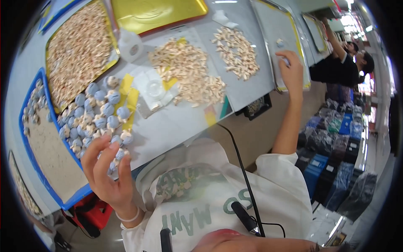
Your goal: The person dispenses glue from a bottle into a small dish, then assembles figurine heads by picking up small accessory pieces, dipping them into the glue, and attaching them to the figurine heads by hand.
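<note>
My left hand (107, 172) is at the near edge of a heap of small round blue-and-cream pieces (100, 122) on the white table. Its thumb and index finger close around one blue-and-cream piece (120, 154). To the right, my right hand (292, 71) hangs over a pale tray with a yellow rim (303, 44). Between its bent index finger and thumb shows a small bluish piece (286, 61), partly hidden by the fingers. Another small piece (280, 42) lies on that tray just beyond the fingertips.
A blue-rimmed tray (79, 195) holds powder and more pieces. Cream bits fill a large tray (79, 50) and lie in loose heaps (189, 71). A white bottle (130, 45) and gold tray (157, 12) stand behind. A black cable (239, 159) crosses my front; co-workers (342, 63) are at right.
</note>
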`<control>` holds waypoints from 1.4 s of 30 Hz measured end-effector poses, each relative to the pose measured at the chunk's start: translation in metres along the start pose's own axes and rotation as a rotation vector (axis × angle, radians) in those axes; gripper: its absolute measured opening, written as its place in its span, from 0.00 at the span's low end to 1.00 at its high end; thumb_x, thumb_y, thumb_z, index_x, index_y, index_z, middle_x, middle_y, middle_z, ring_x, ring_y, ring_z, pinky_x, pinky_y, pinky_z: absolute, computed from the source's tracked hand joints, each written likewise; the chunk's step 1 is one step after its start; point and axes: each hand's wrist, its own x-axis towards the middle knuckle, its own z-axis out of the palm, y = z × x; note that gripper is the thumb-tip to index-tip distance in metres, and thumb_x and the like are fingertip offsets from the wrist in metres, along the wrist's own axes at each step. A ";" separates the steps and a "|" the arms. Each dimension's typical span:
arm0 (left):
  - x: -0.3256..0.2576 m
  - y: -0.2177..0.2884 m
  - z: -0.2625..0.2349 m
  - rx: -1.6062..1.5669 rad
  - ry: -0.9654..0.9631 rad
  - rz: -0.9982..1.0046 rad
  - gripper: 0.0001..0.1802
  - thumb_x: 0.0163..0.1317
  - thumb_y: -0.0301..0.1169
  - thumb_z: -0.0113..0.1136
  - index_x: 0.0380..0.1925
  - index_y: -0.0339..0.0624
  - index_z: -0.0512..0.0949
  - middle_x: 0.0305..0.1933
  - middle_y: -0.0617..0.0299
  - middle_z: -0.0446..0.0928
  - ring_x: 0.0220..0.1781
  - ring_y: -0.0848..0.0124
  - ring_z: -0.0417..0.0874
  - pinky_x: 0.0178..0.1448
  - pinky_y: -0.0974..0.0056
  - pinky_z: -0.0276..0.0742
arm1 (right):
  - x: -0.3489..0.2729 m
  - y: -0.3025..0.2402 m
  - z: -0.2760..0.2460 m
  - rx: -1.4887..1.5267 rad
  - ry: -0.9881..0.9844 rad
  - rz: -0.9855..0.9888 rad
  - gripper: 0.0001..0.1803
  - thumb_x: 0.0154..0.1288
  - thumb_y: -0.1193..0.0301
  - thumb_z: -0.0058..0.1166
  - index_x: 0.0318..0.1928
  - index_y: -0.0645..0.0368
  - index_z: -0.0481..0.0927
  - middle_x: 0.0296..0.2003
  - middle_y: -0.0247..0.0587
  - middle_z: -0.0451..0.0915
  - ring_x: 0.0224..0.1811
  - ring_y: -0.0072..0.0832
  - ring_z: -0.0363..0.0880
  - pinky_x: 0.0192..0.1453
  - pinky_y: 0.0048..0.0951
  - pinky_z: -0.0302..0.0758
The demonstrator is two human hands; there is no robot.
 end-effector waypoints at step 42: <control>0.037 -0.048 -0.011 0.490 -0.079 -0.153 0.10 0.52 0.29 0.57 0.36 0.42 0.74 0.42 0.56 0.70 0.43 0.59 0.71 0.45 0.60 0.66 | 0.003 -0.155 0.081 0.331 -0.156 -0.330 0.04 0.51 0.79 0.51 0.31 0.65 0.74 0.27 0.38 0.75 0.25 0.23 0.73 0.33 0.22 0.70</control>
